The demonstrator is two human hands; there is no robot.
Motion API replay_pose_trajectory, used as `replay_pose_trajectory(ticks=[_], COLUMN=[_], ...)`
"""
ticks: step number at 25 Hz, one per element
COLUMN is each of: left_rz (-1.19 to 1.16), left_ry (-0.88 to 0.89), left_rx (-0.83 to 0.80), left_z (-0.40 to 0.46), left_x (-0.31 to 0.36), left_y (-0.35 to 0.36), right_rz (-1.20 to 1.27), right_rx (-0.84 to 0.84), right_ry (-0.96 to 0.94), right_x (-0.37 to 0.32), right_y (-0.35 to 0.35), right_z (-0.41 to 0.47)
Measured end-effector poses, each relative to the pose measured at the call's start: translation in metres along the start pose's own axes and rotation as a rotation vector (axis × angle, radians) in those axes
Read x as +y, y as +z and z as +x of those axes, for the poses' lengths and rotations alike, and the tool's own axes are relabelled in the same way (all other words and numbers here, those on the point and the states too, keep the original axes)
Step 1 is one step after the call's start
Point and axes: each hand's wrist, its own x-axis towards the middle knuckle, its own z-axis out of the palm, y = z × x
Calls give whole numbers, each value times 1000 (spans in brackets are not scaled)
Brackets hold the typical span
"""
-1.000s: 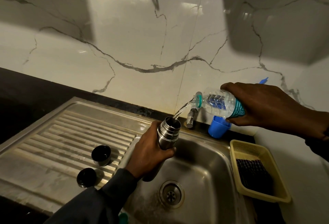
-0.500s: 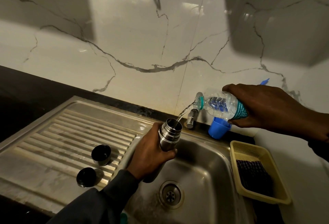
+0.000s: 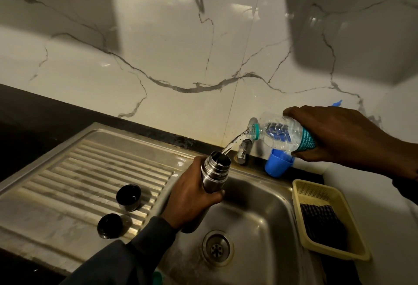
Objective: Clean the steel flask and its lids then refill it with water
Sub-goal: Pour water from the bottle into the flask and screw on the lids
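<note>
My left hand (image 3: 192, 196) grips the steel flask (image 3: 214, 171) by its body and holds it open-mouthed over the sink basin (image 3: 260, 212). My right hand (image 3: 339, 135) holds a clear plastic water bottle (image 3: 282, 134) tipped on its side. A thin stream of water (image 3: 234, 142) runs from the bottle's neck into the flask's mouth. Two dark lids stand on the ribbed drainboard (image 3: 79, 183): the cup lid (image 3: 128, 197) and, nearer me, the smaller stopper (image 3: 110, 226).
A steel tap (image 3: 243, 153) juts from the wall just behind the flask. A blue cup (image 3: 278, 164) sits beside it. A yellow plastic basket (image 3: 316, 196) with a dark scrubber rests on the sink's right rim. The drain (image 3: 217, 248) lies below the flask.
Water keeps pouring into the flask. The bottle in my right hand has dipped slightly lower, and both hands hold almost the same place.
</note>
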Motion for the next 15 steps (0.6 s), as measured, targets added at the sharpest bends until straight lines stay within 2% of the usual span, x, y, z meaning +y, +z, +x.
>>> replay_pose_trajectory(ticks=[15], left_rz=[8], left_ry=[17], left_rx=[9], left_z=[0], left_x=[5], left_y=[0], right_rz=[-59], right_rx=[66], right_ry=[-64], right_x=[4], right_y=[3], right_z=[0])
